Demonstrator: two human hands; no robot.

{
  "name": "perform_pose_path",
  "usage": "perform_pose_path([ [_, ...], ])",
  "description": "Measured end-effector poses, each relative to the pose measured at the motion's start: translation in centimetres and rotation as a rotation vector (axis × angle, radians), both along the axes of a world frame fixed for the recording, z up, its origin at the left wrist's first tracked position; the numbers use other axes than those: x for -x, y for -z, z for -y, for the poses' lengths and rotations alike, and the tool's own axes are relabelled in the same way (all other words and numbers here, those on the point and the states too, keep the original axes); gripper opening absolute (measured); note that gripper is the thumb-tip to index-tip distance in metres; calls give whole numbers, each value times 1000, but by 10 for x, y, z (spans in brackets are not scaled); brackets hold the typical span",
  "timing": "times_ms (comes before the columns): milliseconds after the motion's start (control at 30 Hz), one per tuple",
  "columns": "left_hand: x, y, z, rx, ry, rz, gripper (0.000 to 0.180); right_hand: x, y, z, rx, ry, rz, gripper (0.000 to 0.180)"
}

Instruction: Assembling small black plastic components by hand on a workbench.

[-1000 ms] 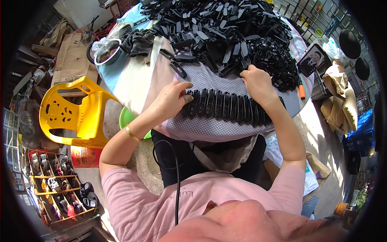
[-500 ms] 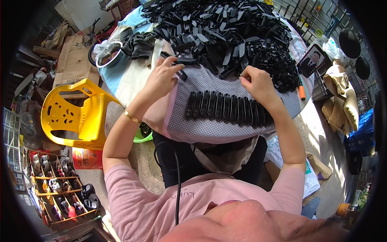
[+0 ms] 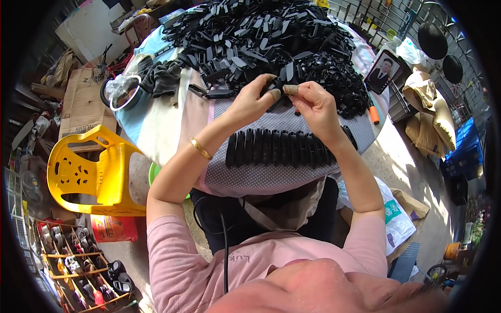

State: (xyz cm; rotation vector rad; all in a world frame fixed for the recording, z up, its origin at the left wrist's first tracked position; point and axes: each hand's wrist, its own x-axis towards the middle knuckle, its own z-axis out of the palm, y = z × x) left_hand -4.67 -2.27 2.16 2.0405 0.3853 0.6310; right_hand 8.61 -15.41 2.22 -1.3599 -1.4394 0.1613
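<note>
At the front of the large heap of black plastic parts (image 3: pixel 245 47), both hands come together. My left hand (image 3: pixel 250 104) is closed around a black plastic piece (image 3: pixel 273 86), its thumb and fingers partly covering it. Tan wraps cover some fingertips. My right hand (image 3: pixel 317 107) pinches right beside that piece; whatever lies between its fingers is too small and hidden to name. Below the hands, a row of matching black plastic pieces (image 3: pixel 279 148) stands side by side on the dotted cloth (image 3: pixel 250 180). A longer black part (image 3: pixel 219 94) lies left of my left hand.
Smaller black parts (image 3: pixel 344 83) are heaped at the right, near an orange-handled tool (image 3: pixel 374 115) and a propped phone (image 3: pixel 382 70). Dark gloves (image 3: pixel 160 78) and a white-rimmed bowl (image 3: pixel 125 99) sit at the left. A yellow chair (image 3: pixel 99 172) stands beside the table.
My left hand has moved right, from the long part at the cloth's left side to meet my right hand, and now grips a black piece. The whole view has shifted slightly.
</note>
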Motion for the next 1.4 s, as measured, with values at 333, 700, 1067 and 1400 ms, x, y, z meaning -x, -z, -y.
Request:
perform_pose_path([
  [333,7,4,14,676,235,114,34,10,-10,-8,-180,239,297,9],
  [700,13,7,13,593,284,176,38,19,-12,-8,-288,291,606,11],
  [1067,16,4,26,682,93,213,33,30,-12,-1,-184,221,549,15],
  [1400,41,-17,16,619,121,70,31,28,-7,5,-44,44,317,19],
])
